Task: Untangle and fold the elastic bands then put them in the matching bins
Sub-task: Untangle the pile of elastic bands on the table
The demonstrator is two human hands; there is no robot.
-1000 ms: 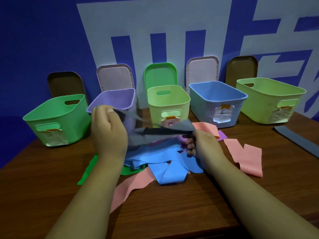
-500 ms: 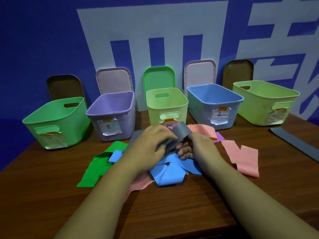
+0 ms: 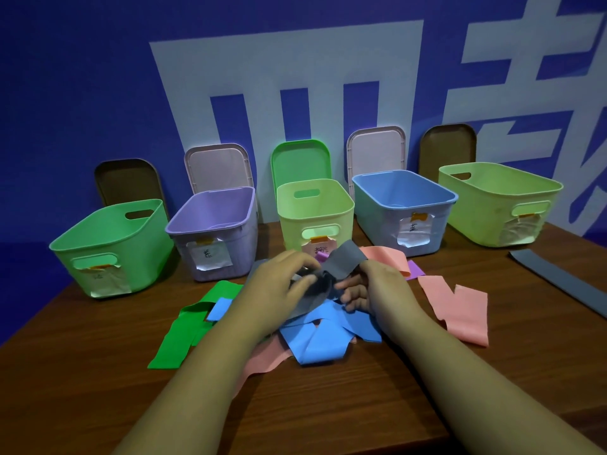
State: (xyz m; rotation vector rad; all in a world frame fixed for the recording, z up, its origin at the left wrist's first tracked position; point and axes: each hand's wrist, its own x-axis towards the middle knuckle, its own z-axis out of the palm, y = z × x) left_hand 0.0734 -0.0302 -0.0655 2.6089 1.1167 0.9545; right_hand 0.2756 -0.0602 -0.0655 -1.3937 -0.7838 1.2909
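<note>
Both hands, left [image 3: 279, 284] and right [image 3: 377, 287], pinching the grey band [image 3: 331, 274] bunched between them above the blue band [image 3: 315, 339] heap, fold likely springing open or snagging bands beneath if either pinch slackens.

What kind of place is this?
Probably a staged sorting workstation, not a home: a wooden table, a row of paper-labelled bins like the blue bin, and a printed blue wall.
</note>
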